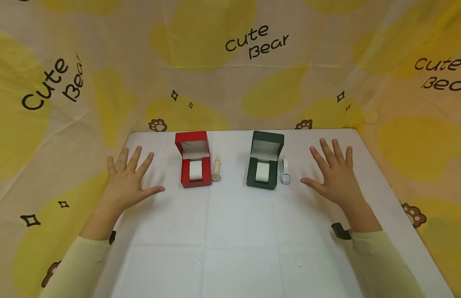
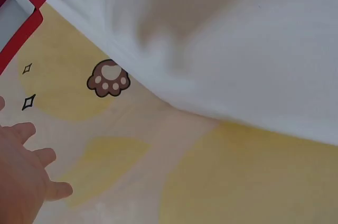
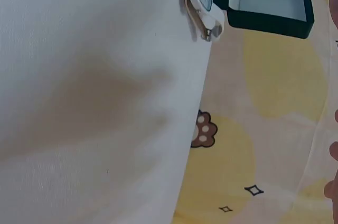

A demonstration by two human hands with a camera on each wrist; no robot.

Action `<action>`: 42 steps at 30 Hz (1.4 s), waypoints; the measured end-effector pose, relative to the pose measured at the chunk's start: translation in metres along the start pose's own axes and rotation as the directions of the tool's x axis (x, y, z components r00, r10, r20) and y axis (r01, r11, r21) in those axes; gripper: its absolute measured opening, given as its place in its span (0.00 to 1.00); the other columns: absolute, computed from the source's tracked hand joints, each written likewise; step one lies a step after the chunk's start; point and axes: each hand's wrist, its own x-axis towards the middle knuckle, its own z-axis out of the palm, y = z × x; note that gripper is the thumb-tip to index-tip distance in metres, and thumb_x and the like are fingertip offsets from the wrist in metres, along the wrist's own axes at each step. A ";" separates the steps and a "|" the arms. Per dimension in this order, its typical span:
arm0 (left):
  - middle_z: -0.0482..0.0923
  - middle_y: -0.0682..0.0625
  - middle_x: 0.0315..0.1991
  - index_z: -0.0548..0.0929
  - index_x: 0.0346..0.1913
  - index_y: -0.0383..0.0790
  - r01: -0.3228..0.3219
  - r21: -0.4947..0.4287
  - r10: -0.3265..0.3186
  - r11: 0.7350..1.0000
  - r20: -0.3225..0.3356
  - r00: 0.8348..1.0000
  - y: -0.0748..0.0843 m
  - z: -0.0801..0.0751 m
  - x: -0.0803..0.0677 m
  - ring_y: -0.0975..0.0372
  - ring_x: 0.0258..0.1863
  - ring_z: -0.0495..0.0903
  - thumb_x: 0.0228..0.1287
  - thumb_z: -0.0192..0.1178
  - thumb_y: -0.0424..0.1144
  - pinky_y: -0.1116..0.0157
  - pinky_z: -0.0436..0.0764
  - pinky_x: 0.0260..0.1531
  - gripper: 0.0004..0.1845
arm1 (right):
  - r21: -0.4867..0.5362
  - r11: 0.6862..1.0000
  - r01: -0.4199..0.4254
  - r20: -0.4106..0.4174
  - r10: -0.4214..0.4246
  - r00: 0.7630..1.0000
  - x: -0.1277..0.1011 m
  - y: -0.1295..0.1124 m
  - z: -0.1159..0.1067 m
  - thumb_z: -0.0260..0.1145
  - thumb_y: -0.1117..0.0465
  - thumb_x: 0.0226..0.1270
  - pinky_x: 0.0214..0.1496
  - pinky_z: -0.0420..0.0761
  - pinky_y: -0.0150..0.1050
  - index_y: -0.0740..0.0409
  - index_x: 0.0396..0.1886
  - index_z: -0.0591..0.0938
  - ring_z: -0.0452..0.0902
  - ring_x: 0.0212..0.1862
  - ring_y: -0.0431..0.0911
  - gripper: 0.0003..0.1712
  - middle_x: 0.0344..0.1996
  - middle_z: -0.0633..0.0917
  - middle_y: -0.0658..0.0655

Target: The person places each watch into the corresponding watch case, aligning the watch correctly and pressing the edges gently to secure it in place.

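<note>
My left hand [image 1: 127, 182] is spread wide with straight fingers and holds nothing. It is flat over the white table [image 1: 237, 231], close to the table's left edge. Past that edge is the yellow bear cloth [image 1: 47, 124], and the left wrist view shows the cloth running on under the edge. I cannot tell if my palm is touching the table.

To the right of my left hand, near my thumb, is the red box [image 1: 194, 161]. Its lid stands up and a white cushion [image 1: 195, 170] sits inside. Just beside the box, on its right, lies a cream watch [image 1: 216, 169], flat on the table.

Next comes a bare gap of table. Then there is the dark green box [image 1: 265, 165], open too, with a white cushion [image 1: 262, 172] in it. A white watch [image 1: 286, 171] lies just beside it on the right, between the box and my right thumb.

My right hand [image 1: 336, 180] is wide open too, fingers straight and apart, and it holds nothing. It is near the white watch but does not touch it. The table's right edge is close on its far side.

In front of both boxes, toward me, the table is wide and bare. The boxes stand between my two hands.
</note>
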 end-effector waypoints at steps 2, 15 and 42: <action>0.35 0.41 0.84 0.48 0.84 0.55 0.003 -0.022 -0.003 1.000 -0.003 1.000 0.001 0.001 0.001 0.44 0.81 0.22 0.53 0.56 0.82 0.29 0.26 0.69 0.61 | 0.023 1.000 -0.001 -0.018 0.002 1.000 0.002 -0.004 0.002 0.47 0.16 0.61 0.77 0.33 0.70 0.44 0.84 0.52 0.30 0.84 0.58 0.60 0.84 0.41 0.53; 0.53 0.39 0.81 0.54 0.82 0.47 -0.061 -0.270 0.030 0.961 -0.117 0.993 0.019 0.009 0.008 0.40 0.79 0.48 0.50 0.73 0.67 0.29 0.44 0.69 0.61 | 0.236 0.971 0.043 -0.149 -0.007 0.989 0.012 -0.029 0.014 0.48 0.19 0.66 0.81 0.40 0.62 0.54 0.80 0.63 0.51 0.80 0.63 0.57 0.79 0.62 0.62; 0.62 0.40 0.76 0.59 0.80 0.46 -0.114 -0.456 0.081 0.883 -0.091 0.993 0.042 0.023 0.019 0.42 0.75 0.56 0.53 0.76 0.59 0.34 0.53 0.70 0.55 | 0.509 0.855 0.097 -0.140 -0.029 0.990 0.031 -0.081 0.030 0.81 0.54 0.55 0.73 0.60 0.63 0.61 0.70 0.75 0.66 0.72 0.59 0.43 0.69 0.76 0.59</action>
